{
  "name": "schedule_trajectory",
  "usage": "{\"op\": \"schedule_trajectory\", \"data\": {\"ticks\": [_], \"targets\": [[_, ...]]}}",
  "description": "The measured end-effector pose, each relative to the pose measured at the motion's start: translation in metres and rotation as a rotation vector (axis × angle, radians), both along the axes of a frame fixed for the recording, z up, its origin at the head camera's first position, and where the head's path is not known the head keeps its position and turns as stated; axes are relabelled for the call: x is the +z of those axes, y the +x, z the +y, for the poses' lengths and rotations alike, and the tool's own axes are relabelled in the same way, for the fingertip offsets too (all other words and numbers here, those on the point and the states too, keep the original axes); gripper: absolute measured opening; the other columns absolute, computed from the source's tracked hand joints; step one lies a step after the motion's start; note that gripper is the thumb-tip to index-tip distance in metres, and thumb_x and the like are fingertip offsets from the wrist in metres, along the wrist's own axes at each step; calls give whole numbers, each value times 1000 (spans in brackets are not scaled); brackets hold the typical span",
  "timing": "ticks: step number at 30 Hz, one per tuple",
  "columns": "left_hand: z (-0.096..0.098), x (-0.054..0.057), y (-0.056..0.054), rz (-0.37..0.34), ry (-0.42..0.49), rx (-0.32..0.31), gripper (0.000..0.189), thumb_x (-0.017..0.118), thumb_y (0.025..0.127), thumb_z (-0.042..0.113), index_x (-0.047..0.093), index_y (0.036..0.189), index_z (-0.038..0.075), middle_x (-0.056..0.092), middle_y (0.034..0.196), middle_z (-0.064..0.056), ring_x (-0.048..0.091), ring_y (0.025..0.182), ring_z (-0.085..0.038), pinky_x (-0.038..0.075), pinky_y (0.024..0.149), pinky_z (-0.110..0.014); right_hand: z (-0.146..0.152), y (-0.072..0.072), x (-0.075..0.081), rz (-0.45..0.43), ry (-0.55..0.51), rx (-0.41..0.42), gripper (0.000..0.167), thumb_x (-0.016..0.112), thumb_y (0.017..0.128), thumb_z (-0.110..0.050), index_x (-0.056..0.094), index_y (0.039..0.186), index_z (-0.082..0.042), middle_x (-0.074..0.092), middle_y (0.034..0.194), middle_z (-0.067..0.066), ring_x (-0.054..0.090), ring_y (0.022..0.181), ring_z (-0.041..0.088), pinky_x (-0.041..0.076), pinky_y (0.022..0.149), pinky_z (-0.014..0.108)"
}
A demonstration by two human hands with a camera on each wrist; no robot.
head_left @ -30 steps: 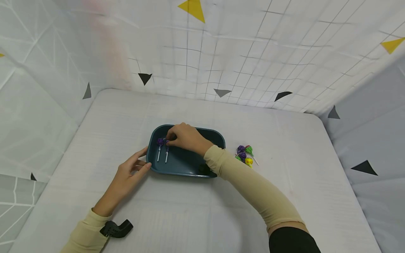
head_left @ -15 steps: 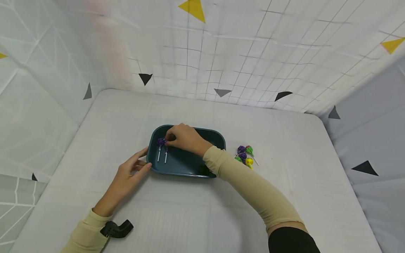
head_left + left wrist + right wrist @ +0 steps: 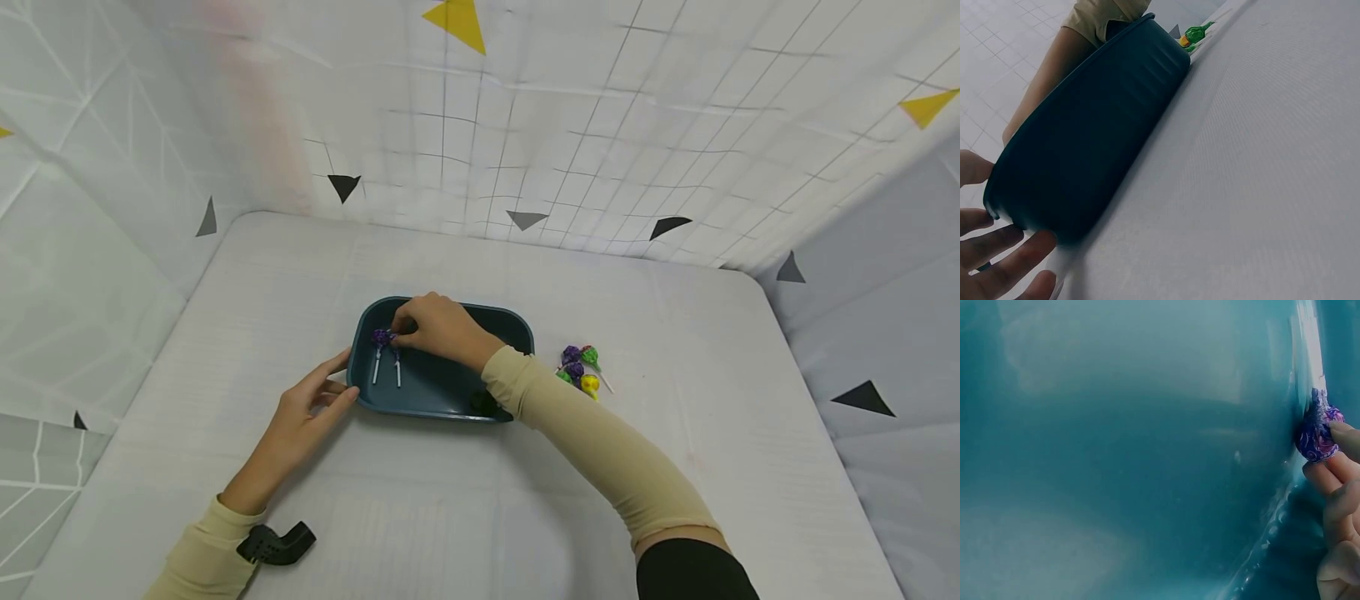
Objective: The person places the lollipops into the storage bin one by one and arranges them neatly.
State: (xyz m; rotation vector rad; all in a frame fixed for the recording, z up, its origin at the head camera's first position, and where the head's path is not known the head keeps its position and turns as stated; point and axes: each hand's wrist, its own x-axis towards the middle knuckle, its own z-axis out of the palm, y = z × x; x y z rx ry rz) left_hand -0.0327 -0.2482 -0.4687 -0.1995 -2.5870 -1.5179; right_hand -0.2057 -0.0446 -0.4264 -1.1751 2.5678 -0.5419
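Observation:
A dark teal tray lies on the white table. My right hand reaches into its left part and pinches the wrapped head of a purple lollipop between thumb and fingers. The lollipop's white stick points toward the tray's near side. Just left of it lies another purple lollipop, its stick nearly parallel. My left hand touches the tray's left end, thumb at the near corner and extended fingers against the outer wall. Part of the tray is hidden under the right forearm.
Right of the tray, a small pile of purple, green and yellow lollipops rests on the table. A dark object shows beneath the right wrist. A black wrist device sits on the left sleeve. Marked white sheets hang around the table.
The held lollipop has shifted slightly, its stick end swinging a little left and then right. The left hand and the tray have stayed in place.

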Motion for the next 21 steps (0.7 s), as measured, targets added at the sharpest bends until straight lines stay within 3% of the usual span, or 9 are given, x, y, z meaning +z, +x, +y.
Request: {"op": "schedule_trajectory", "data": {"ticks": [21], "targets": [[1,3,-1,-9,-18,7,57,63,103,13,45,157,10,58,148,-19,64,99,2,51,89,-13,0,1,4,8,2,-9,23,76,95,-37,79,108,-19,79,106,-5,72,94,8,59,83,28]]}}
